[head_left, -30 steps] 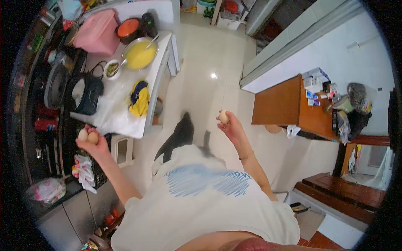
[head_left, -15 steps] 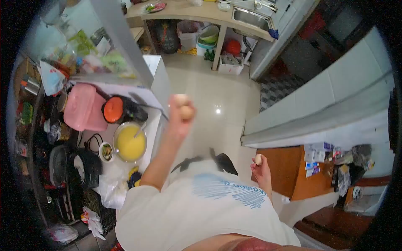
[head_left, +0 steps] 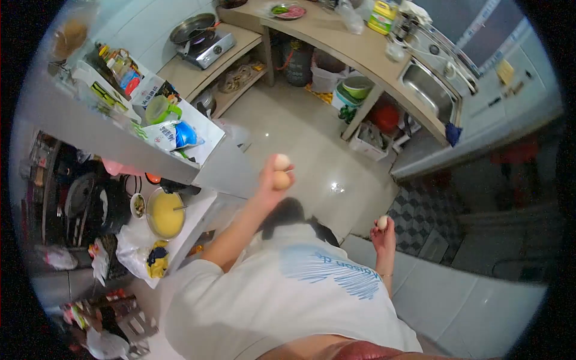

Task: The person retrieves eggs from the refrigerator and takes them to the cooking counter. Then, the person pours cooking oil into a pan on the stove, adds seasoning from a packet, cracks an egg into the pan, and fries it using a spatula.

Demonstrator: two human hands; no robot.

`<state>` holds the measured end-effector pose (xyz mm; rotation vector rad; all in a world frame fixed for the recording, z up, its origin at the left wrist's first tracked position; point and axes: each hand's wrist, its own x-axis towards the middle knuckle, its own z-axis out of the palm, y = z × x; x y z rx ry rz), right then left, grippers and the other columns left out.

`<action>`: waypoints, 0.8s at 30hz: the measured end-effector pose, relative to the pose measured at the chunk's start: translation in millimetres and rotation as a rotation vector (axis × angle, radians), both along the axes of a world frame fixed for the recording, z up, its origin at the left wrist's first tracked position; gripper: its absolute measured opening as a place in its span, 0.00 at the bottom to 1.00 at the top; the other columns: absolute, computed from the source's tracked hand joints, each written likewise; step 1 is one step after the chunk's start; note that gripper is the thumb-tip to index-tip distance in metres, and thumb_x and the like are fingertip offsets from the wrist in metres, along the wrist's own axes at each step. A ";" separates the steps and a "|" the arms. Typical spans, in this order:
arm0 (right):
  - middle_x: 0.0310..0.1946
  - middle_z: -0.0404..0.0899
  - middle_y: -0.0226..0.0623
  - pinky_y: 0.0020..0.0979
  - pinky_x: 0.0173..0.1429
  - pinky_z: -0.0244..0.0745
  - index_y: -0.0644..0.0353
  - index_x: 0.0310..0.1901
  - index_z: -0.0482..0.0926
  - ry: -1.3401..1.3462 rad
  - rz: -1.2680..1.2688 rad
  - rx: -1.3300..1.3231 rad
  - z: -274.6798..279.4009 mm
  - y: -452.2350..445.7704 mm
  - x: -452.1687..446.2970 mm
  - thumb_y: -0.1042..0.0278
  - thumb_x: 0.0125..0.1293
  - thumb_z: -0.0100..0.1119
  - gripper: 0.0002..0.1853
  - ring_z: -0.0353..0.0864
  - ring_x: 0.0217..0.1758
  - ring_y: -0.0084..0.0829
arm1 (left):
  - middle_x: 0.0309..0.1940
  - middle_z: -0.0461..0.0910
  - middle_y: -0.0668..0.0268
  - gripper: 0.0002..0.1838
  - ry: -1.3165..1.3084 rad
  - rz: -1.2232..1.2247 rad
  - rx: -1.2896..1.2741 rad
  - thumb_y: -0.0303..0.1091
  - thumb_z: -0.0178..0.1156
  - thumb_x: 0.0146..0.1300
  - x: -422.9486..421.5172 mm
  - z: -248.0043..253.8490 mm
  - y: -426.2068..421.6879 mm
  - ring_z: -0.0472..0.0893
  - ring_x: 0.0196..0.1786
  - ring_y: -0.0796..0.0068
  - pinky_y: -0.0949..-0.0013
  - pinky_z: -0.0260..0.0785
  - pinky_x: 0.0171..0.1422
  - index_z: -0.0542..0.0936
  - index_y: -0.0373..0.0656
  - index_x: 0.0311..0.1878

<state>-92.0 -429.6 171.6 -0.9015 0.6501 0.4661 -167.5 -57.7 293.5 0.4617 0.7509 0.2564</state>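
My left hand [head_left: 269,183] is raised in front of me with its fingers closed around two eggs. The upper egg [head_left: 282,161] is pale and the lower egg [head_left: 281,180] browner; both show beyond the fingers. Off to the right, my right hand [head_left: 384,241] grips a single pale egg [head_left: 382,222] near its fingertips. Both hands are held in the air above the tiled floor [head_left: 312,141], apart from each other.
A bowl of yellow liquid [head_left: 149,219] stands on the left table beside a small bowl [head_left: 132,206]. A partition [head_left: 144,153] juts in from the left. Ahead are a gas stove [head_left: 211,50] with a pan [head_left: 191,30], a counter [head_left: 336,39] and a sink [head_left: 429,90]. A patterned mat [head_left: 414,219] lies right.
My view has moved forward and turned, so the stove and more of the counter show, while the left table has shifted lower and farther left. Both hands keep their eggs.
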 end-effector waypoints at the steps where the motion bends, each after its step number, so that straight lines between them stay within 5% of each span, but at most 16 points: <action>1: 0.30 0.75 0.37 0.25 0.33 0.70 0.58 0.41 0.74 -0.052 0.092 0.001 5.5 10.6 32.4 0.52 0.63 0.53 0.16 0.70 0.22 0.22 | 0.34 0.76 0.61 0.18 0.007 0.031 -0.006 0.50 0.54 0.61 2.2 -1.9 7.4 0.74 0.31 0.74 0.70 0.72 0.36 0.72 0.44 0.42; 8: 0.31 0.75 0.37 0.25 0.34 0.70 0.59 0.44 0.71 -0.154 0.455 0.036 32.1 136.3 206.2 0.56 0.65 0.50 0.14 0.68 0.22 0.21 | 0.31 0.77 0.64 0.19 0.053 0.263 -0.001 0.51 0.53 0.61 57.0 -23.5 53.7 0.75 0.28 0.77 0.72 0.71 0.36 0.74 0.43 0.39; 17: 0.33 0.77 0.36 0.23 0.38 0.69 0.55 0.43 0.70 -0.114 0.569 0.050 24.9 290.1 333.1 0.55 0.65 0.52 0.13 0.69 0.24 0.20 | 0.34 0.76 0.63 0.17 -0.083 0.291 0.028 0.48 0.52 0.63 244.5 -22.2 195.6 0.74 0.32 0.76 0.71 0.70 0.39 0.73 0.42 0.41; 24: 0.37 0.76 0.27 0.22 0.39 0.69 0.55 0.45 0.72 -0.289 0.583 -0.345 50.8 359.1 442.4 0.56 0.61 0.59 0.16 0.73 0.37 0.19 | 0.38 0.77 0.63 0.16 -0.057 0.168 0.183 0.44 0.53 0.64 355.8 -0.3 255.1 0.74 0.31 0.79 0.73 0.70 0.38 0.74 0.42 0.46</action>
